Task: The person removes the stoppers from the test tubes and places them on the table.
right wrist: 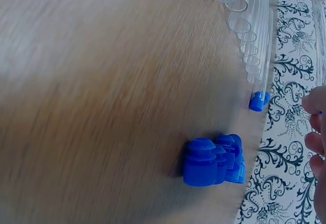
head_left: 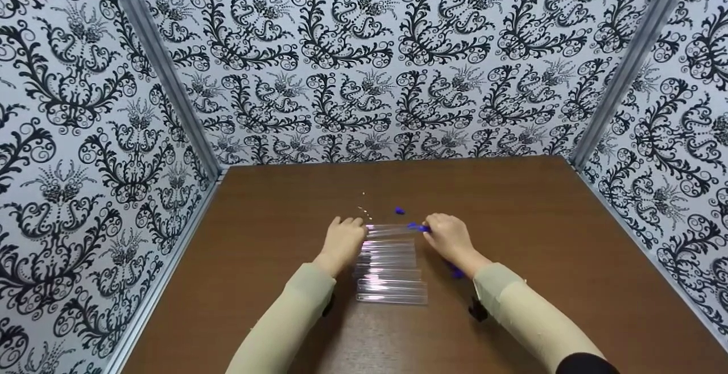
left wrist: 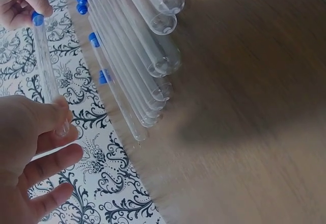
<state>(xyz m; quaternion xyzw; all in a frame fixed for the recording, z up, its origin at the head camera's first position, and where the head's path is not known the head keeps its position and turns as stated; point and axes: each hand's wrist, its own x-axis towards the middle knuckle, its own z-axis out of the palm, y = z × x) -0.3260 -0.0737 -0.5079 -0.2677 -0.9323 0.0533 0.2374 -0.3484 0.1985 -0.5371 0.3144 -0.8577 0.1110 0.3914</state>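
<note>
Between the two hands a clear test tube (left wrist: pixel 47 66) is held above the table. My left hand (head_left: pixel 343 241) pinches its rounded end between thumb and forefinger, the other fingers spread apart in the left wrist view. At the opposite end my right hand (head_left: pixel 451 237) grips the blue cap (left wrist: pixel 37 19), which sits on the tube's mouth. Below lies a row of clear test tubes (head_left: pixel 392 271), side by side, with mouths to the right. The farthest tube in the row (left wrist: pixel 118 89) wears a blue cap (left wrist: pixel 93 39); the others show open mouths.
One loose blue cap (head_left: pixel 400 211) lies beyond the row. Several more blue caps (right wrist: pixel 199 163) are clustered on the table right of the tubes, partly hidden by the right forearm in the head view. Patterned walls (head_left: pixel 364 78) border the brown table (head_left: pixel 273 192).
</note>
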